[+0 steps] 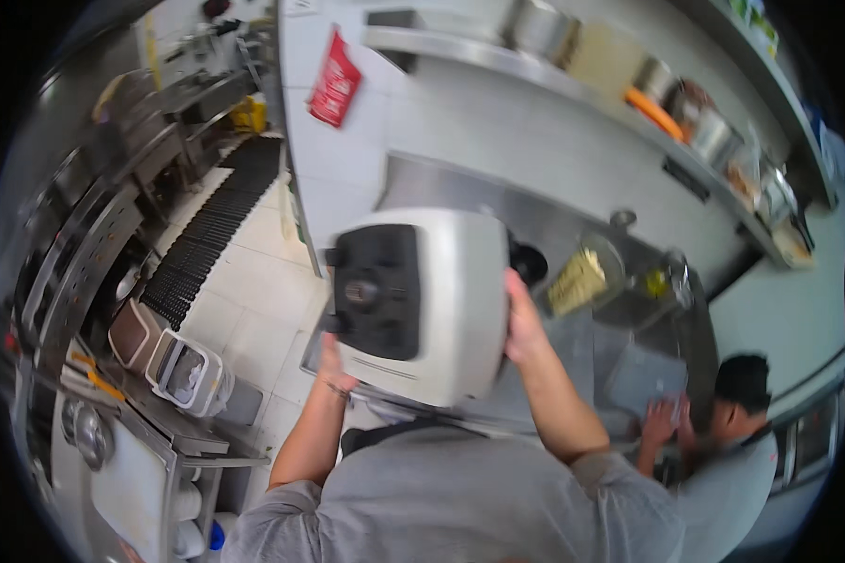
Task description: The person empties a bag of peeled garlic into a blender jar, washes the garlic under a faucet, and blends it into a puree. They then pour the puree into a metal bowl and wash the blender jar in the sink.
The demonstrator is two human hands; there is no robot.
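Observation:
Between my two hands is a bulky light-grey countertop appliance (pixel 458 310), raised in front of my chest. A black panel (pixel 379 338) with a round knob-like part covers much of its left half, and dark stubs stick out along its left edge. My left hand (pixel 336 366) supports it at the lower left corner, with the fingers partly hidden. Against its right side presses my right hand (pixel 524 324), whose fingertips I cannot see. Behind it is a stainless steel worktable (pixel 563 359), partly covered from view by the appliance.
A container of pale yellow food (pixel 577 281) stands on the worktable. At right, a co-worker (pixel 725 450) handles a translucent tray or lid (pixel 646 378). Above runs a wall shelf (pixel 465 49) with pots. Left are a bin (pixel 186 373), a black floor mat (pixel 204 232) and a side counter (pixel 130 478).

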